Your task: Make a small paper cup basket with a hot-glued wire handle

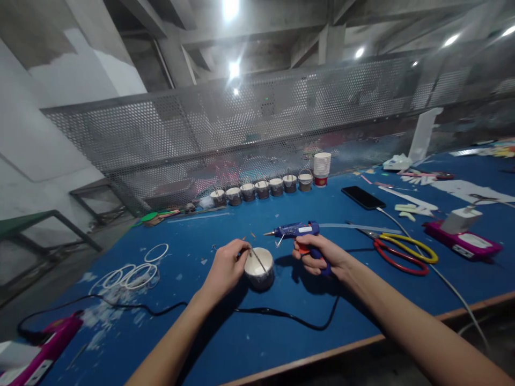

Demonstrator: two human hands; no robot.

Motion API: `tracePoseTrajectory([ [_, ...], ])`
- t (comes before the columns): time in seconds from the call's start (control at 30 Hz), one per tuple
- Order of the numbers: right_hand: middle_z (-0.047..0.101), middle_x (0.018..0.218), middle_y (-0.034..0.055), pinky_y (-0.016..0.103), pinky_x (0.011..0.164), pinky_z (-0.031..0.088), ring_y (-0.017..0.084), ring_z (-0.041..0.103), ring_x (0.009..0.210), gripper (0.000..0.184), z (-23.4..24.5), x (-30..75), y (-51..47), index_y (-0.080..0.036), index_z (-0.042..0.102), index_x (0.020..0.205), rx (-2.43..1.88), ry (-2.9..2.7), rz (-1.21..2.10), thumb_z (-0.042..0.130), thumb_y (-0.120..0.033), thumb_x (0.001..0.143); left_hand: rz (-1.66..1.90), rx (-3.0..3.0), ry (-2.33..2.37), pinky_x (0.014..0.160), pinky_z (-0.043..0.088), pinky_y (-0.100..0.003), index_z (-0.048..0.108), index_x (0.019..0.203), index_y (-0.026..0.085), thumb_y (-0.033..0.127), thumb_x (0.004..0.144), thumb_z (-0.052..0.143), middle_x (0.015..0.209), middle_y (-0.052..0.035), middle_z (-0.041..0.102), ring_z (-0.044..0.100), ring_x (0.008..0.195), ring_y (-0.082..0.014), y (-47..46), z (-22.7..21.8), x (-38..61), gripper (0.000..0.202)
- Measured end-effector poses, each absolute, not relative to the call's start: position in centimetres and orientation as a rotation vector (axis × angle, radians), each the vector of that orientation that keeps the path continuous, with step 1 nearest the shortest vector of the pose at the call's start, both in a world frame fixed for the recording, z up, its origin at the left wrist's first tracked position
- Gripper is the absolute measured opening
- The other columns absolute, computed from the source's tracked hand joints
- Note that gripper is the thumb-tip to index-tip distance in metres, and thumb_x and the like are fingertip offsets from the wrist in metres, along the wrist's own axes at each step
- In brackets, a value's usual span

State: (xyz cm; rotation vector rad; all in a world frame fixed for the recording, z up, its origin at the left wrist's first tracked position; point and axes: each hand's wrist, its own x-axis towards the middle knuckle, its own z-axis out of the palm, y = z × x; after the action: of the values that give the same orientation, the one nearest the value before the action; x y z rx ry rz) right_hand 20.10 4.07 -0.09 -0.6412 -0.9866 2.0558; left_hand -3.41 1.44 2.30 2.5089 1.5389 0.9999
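Observation:
My left hand (226,265) is closed, pinching a thin stick (257,259) that leans across the mouth of a small white paper cup (259,268) standing on the blue table (249,343). My right hand (317,256) grips the handle of a blue hot glue gun (295,230), its nozzle pointing left, a short way right of the cup. The gun's black cord (281,316) trails along the table toward the left.
A row of several small cups (261,188) and a stack of white cups (322,169) stand at the back by a perforated metal screen. White rings (132,273) lie left, scissors (398,249), a phone (363,197) and a pink box (462,241) right.

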Motion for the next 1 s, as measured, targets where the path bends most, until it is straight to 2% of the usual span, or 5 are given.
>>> tracePoseTrajectory([
  [0.07,0.063,0.057,0.0021,0.015,0.026,0.028,-0.001,0.024,0.024,0.019,-0.1,20.3,4.6,-0.012,0.057,0.059,-0.659,-0.891,2.044,0.058,-0.026,0.073,1.004,2.509,1.534,0.061,0.045,-0.024,0.059,0.071,0.019,0.013,0.079,0.047,0.071,-0.0031,0.068,0.060,0.064,-0.0146,1.5,2.3,-3.4,0.016],
  [0.2,0.061,0.058,-0.0010,0.014,0.028,0.029,-0.001,0.025,0.026,0.020,-0.5,20.4,5.5,-0.013,0.056,0.060,-0.692,-0.831,1.991,0.054,-0.023,0.077,1.005,2.511,1.535,0.061,0.045,-0.024,0.060,0.071,0.018,0.013,0.079,0.047,0.071,-0.0031,0.068,0.060,0.064,-0.0147,1.6,2.2,-3.5,0.016],
  [0.47,0.055,0.051,-0.0028,0.015,0.030,0.033,0.000,0.025,0.026,0.024,-1.5,19.6,6.3,-0.012,0.054,0.060,-0.799,-0.826,2.019,0.049,-0.019,0.083,1.006,2.512,1.532,0.062,0.045,-0.025,0.060,0.072,0.018,0.013,0.079,0.047,0.072,-0.0038,0.068,0.061,0.065,-0.0148,1.7,2.0,-3.5,0.016],
  [1.0,0.058,0.058,-0.0019,0.014,0.030,0.031,-0.001,0.024,0.027,0.019,-0.3,21.0,6.2,-0.013,0.053,0.060,-0.713,-0.775,2.046,0.055,-0.018,0.078,1.016,2.514,1.543,0.064,0.047,-0.025,0.060,0.072,0.019,0.015,0.079,0.046,0.073,-0.0035,0.068,0.063,0.066,-0.0154,1.7,2.0,-3.5,0.016],
])
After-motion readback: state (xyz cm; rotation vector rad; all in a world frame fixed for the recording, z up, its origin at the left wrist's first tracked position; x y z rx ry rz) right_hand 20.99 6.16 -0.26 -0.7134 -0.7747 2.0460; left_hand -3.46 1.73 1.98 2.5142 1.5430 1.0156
